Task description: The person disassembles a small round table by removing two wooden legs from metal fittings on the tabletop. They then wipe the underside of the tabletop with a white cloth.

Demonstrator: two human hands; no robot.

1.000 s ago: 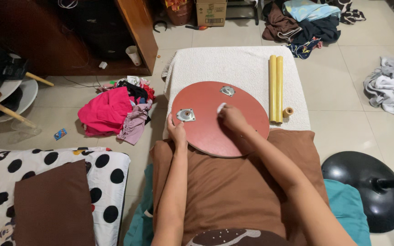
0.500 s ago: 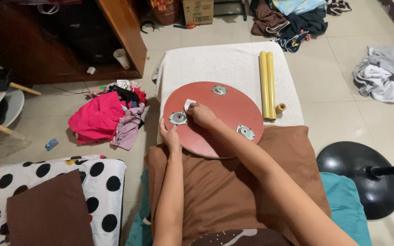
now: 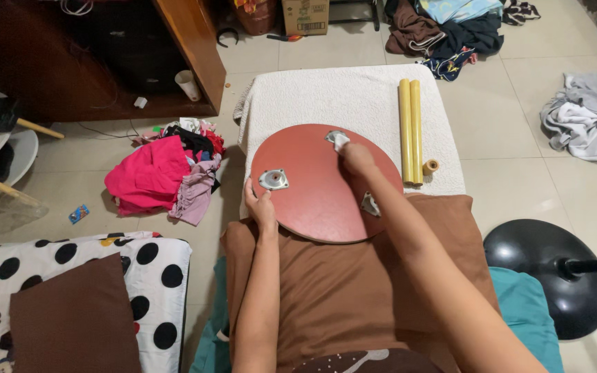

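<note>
Lying flat across a white textured cushion and the near brown cushion, a round red board shows three square metal plates: one at its left, one at its far edge and one at its lower right. The right hand rests on the board's far part, fingers closed around a small white cloth that lies against the far plate. The left hand grips the board's left rim just below the left plate, fingers curled over the edge. Both forearms reach out over the brown cushion from the bottom of the view.

Just right of the board, two yellow cylinders lie side by side on the white cushion, with a short yellow stub beside their near ends. A heap of pink and dark clothes sits on the tiled floor to the left, near a dark wooden cabinet and a white cup. A polka-dot mattress carrying a brown pillow fills the lower left. A black round base with a pole stands to the right, a grey garment lies beyond it, and more clothes pile up at the far end.
</note>
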